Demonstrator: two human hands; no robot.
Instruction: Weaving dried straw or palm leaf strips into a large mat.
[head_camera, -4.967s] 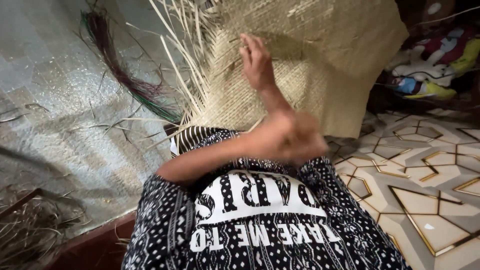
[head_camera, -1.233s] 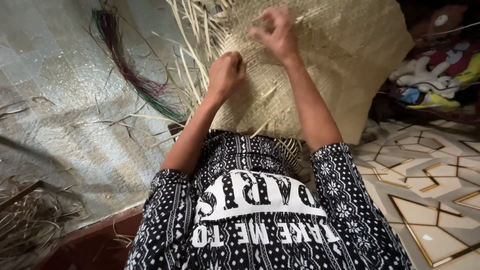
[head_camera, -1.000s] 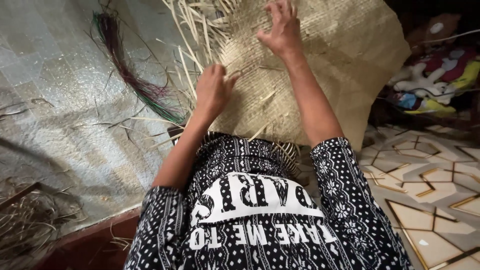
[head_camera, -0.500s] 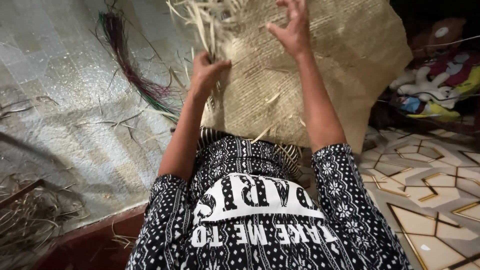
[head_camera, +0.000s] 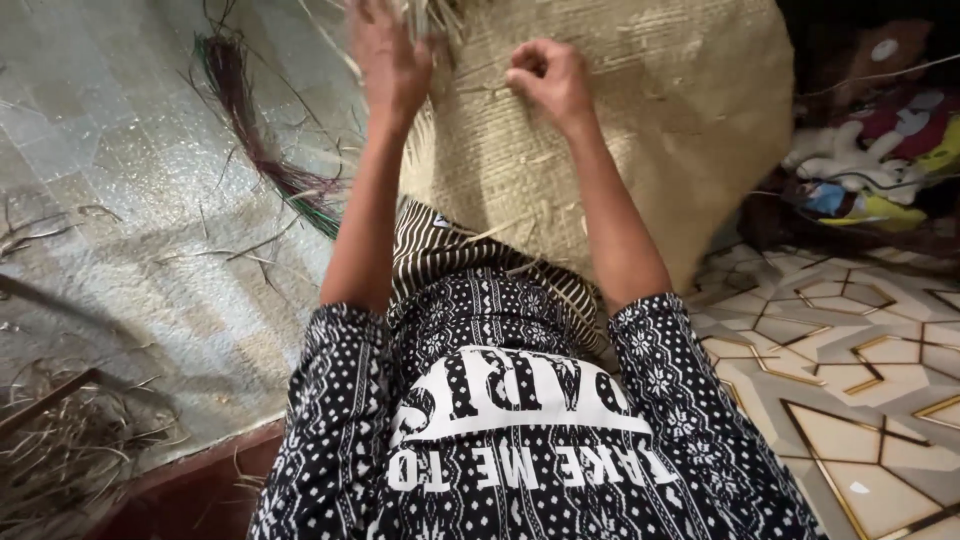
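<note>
A large tan woven straw mat (head_camera: 660, 120) lies over my lap and runs away from me. My left hand (head_camera: 388, 62) is raised at the mat's frayed left edge, its fingers closed around a bunch of loose straw strips (head_camera: 432, 14) that leave the top of the frame; that part is blurred. My right hand (head_camera: 548, 78) rests on the woven surface a short way to the right, curled into a fist and pinching a thin straw strand (head_camera: 485, 90) that leads left from it.
A bundle of purple and green dyed strands (head_camera: 262, 150) lies on the grey floor covering (head_camera: 120, 250) to the left. Dry straw scraps (head_camera: 60, 450) pile up at lower left. Soft toys (head_camera: 860, 150) sit at the right, beyond patterned tiles (head_camera: 850, 380).
My left hand has risen from the mat's edge, lifting the loose strips. My right hand has come down from spread fingers to a closed pinch on the mat.
</note>
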